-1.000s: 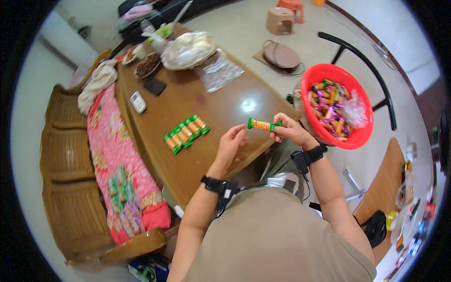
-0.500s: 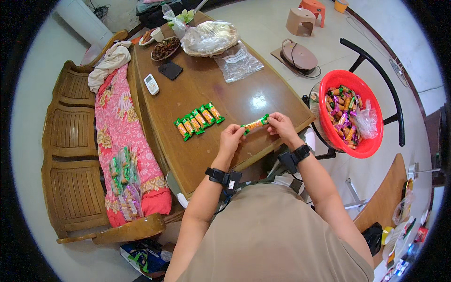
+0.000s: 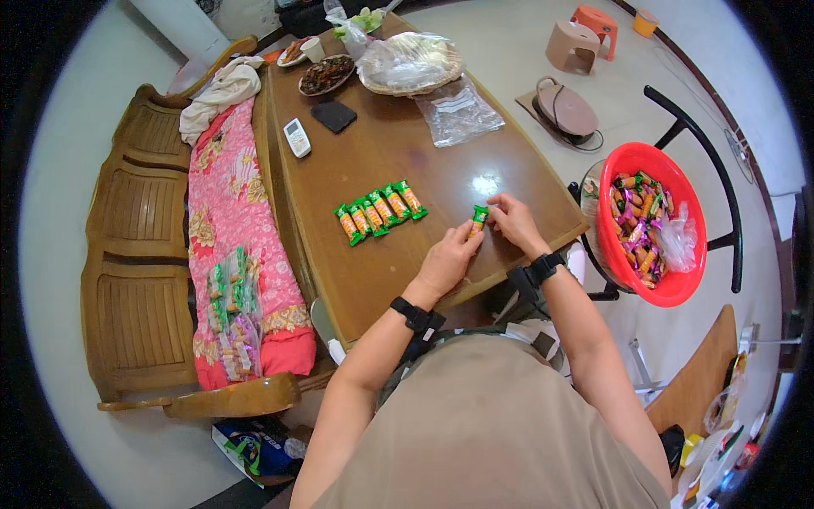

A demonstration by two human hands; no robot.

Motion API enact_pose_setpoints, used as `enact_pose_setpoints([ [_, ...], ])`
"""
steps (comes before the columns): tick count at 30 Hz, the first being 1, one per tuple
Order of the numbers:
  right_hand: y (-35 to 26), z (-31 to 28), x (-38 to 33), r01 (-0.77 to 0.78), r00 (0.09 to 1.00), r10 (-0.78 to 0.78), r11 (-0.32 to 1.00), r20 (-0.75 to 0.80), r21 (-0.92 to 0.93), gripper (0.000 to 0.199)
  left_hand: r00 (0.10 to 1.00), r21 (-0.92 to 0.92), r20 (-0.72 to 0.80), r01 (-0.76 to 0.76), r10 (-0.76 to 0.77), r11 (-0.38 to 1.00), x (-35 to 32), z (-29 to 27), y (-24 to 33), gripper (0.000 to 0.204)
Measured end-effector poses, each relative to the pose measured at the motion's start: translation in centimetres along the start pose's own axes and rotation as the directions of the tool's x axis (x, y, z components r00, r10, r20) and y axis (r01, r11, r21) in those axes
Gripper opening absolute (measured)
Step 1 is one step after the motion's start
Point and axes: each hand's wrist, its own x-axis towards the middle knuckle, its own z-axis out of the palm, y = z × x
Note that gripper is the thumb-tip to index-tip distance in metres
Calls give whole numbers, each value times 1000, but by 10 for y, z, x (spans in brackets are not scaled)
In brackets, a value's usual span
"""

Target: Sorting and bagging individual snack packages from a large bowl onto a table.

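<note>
A small wrapped snack stick [image 3: 479,219] with green ends and an orange middle stands tilted at the near right of the wooden table. My left hand [image 3: 448,261] is closed round its lower part. Close beside it on the right is my right hand [image 3: 515,225], its fingers curled but a little apart, with nothing visible in them. Farther left on the table, several matching snack sticks [image 3: 380,210] lie side by side in a slanting row. Both wrists wear black bands.
Right of the table, a red basin [image 3: 612,242] holds many wrapped snacks and a clear bag. Toward the far end of the table [image 3: 314,246] are a white remote [image 3: 297,137], a black pad [image 3: 333,117], a plastic bag [image 3: 458,112] and a covered basket [image 3: 411,64]. Bagged snacks [image 3: 233,310] lie on the bench.
The snack stick, stretched between both hands before, has turned more upright and moved right into my left hand. My right hand has come off its end. The view has shifted slightly.
</note>
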Motion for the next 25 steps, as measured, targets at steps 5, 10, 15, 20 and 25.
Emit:
enact_pose_setpoints([
  [5, 13, 6, -11, 157, 976, -150, 987, -158, 33, 19, 995, 255, -100, 14, 12, 967, 16, 7, -16, 32],
  [10, 3, 12, -33, 279, 917, -323, 938, -233, -205, 15, 983, 400, -179, 113, -43, 910, 31, 1, -40, 39],
  [15, 8, 12, -31, 308, 901, -364, 920, -235, -243, 16, 966, 473, -249, 187, -73, 861, 36, -1, -58, 38],
  [20, 8, 13, -32, 284, 912, -334, 933, -238, -219, 15, 953, 425, -262, 258, -155, 868, 35, -10, -57, 34],
  [25, 9, 15, -31, 297, 914, -330, 940, -236, -167, 17, 947, 375, -284, 251, -147, 892, 29, -13, -66, 40],
])
